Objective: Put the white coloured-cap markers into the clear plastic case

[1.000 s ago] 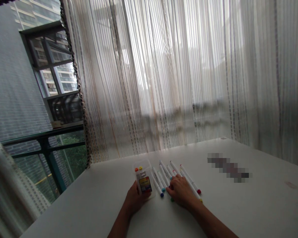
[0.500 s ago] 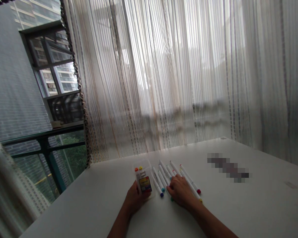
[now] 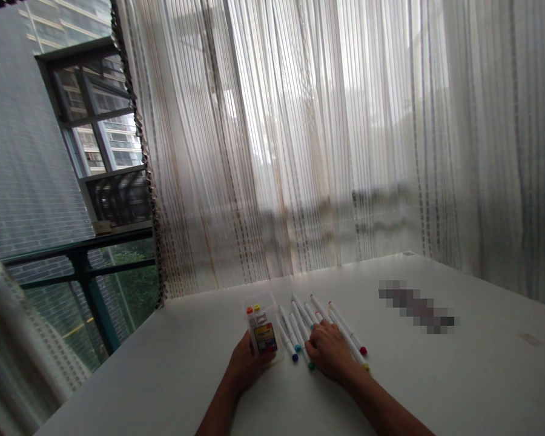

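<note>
White-barrelled marker pens with coloured caps (image 3: 300, 330) are lying side by side in a loose row on the pale, smooth table (image 3: 436, 375), just to the right of a clear plastic marker case with a colourful label (image 3: 263, 330). That case is standing upright with an orange-capped and a yellow-capped marker poking out of its top. The left hand (image 3: 247, 363) is curling around the near side of the case, fingers wrapping it and holding it steady on the table. The right hand (image 3: 329, 351) is lying palm down over the near ends of the middle pens, fingers loosely bent and touching them; whether it is actually gripping one, I cannot tell. A red-capped pen (image 3: 349, 334) is sitting at the right edge of the row, beside that hand. Behind the table a sheer striped curtain (image 3: 322, 151) is hanging before the window.
</note>
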{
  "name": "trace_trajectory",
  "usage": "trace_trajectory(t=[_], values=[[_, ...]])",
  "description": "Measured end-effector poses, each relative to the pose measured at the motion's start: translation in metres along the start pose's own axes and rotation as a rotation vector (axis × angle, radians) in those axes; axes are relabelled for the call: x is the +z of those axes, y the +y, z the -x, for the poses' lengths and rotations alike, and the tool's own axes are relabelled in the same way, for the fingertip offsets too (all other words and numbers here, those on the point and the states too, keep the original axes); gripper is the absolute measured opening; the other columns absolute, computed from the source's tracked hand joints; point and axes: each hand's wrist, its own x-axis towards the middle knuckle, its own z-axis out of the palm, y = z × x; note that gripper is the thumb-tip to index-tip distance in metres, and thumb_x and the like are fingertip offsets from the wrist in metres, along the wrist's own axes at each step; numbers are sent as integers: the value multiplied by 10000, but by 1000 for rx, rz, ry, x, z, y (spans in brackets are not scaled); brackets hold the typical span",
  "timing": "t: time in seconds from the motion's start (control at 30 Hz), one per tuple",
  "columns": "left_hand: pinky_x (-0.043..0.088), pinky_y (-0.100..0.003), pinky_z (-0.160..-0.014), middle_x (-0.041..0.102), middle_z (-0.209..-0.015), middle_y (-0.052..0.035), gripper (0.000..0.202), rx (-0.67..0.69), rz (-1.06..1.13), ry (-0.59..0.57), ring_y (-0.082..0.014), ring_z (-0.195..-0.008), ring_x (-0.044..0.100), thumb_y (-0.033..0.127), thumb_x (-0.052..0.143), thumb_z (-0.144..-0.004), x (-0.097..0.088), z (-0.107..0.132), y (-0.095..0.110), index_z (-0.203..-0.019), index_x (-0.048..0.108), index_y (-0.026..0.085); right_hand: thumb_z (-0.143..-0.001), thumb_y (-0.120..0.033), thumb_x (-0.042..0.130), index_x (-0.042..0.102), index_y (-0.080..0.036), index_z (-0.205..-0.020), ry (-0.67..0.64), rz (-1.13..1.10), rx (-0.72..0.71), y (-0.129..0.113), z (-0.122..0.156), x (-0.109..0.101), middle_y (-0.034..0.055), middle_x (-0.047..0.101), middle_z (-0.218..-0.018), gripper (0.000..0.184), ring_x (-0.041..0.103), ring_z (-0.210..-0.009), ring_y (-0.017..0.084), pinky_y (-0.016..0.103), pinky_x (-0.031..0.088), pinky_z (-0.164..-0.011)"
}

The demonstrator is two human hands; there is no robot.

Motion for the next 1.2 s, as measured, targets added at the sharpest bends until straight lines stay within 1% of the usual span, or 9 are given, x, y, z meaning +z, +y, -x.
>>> trace_trajectory(t=[0.2,0.57,0.73,0.97,1.2], values=[[481,-328,-743,696,-888,-76,464,-2,-8,5,-230,-820,632,271,800,-533,-1,-2,-4,-943,619,152,-866,-240,481,700,-140,-810,15,7,-5,-1,1,0,113,692,-969,248,560,-975,239,331,321,-861],[481,-326,-740,694,-869,-77,444,-2,-5,8,-227,-815,626,248,790,-545,1,-1,-2,-942,616,149,-869,-324,519,709,-150,-795,-12,14,-13,-1,1,-2,110,688,-946,268,553,-967,236,331,321,-863],[478,-326,-729,693,-859,-72,444,-11,-2,11,-230,-806,627,260,798,-531,-1,-3,-6,-924,620,152,-861,-317,526,708,-144,-783,-30,4,-15,0,-1,-1,115,689,-937,263,555,-965,250,347,324,-866],[470,-321,-723,689,-867,-73,464,-4,15,4,-218,-795,619,263,806,-521,-3,-5,-11,-928,613,154,-866,-314,514,708,-144,-797,-20,6,-22,0,-1,1,115,691,-946,267,560,-981,258,348,329,-865],[467,-302,-701,687,-852,-74,473,3,45,-6,-214,-783,616,279,824,-507,-2,-5,-8,-915,620,156,-863,-298,509,696,-156,-781,-11,-11,-9,1,-2,3,102,690,-935,248,561,-973,244,340,328,-866]])
